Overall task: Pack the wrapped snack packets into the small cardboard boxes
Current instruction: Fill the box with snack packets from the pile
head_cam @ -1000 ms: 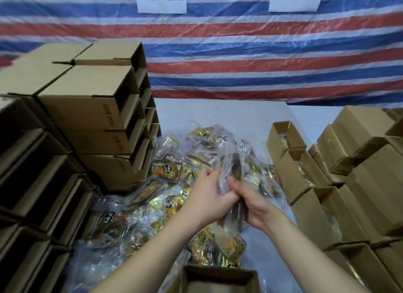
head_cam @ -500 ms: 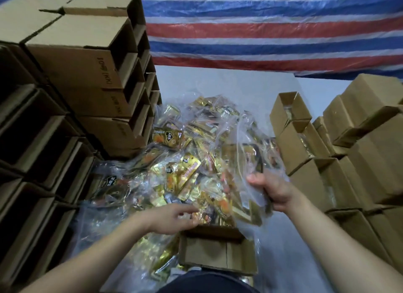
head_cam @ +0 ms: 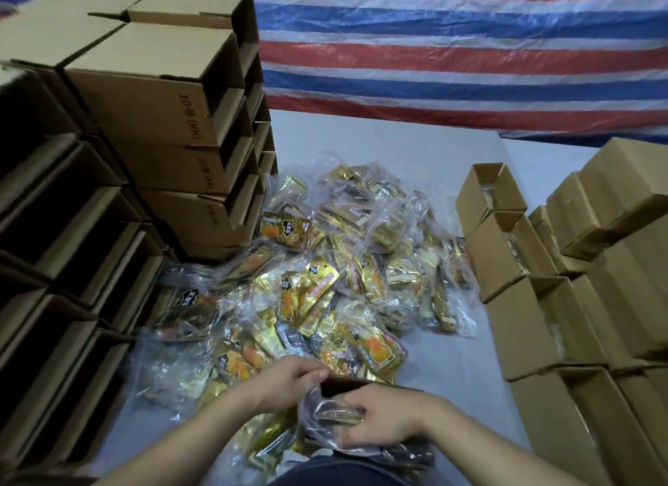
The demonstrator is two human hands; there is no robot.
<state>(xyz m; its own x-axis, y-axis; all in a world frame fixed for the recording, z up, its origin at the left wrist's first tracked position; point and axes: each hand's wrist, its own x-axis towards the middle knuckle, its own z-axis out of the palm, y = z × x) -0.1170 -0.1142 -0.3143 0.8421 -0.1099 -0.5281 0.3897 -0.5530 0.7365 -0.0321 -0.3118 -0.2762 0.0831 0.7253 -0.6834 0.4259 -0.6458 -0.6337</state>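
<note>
Step in hand: loading one clear bag of snack packets into the open small box at your lap.

Left hand (head_cam: pixel 289 379): fingers curled over the far left rim of the small cardboard box (head_cam: pixel 347 383), steadying it.

Right hand (head_cam: pixel 383 418): fingers bent round the clear bag of packets (head_cam: pixel 336 415), pressing it down at the box mouth; the bag looks only partly in, though the box interior is mostly hidden.

The bag is crinkled clear plastic, gold-foil packets showing through.

Next move, by my judgement: push the bag fully below the rim, tuck in loose plastic, and keep the box braced.

Stock: the heap of bagged packets (head_cam: pixel 343 268) lies just beyond the box.
</note>
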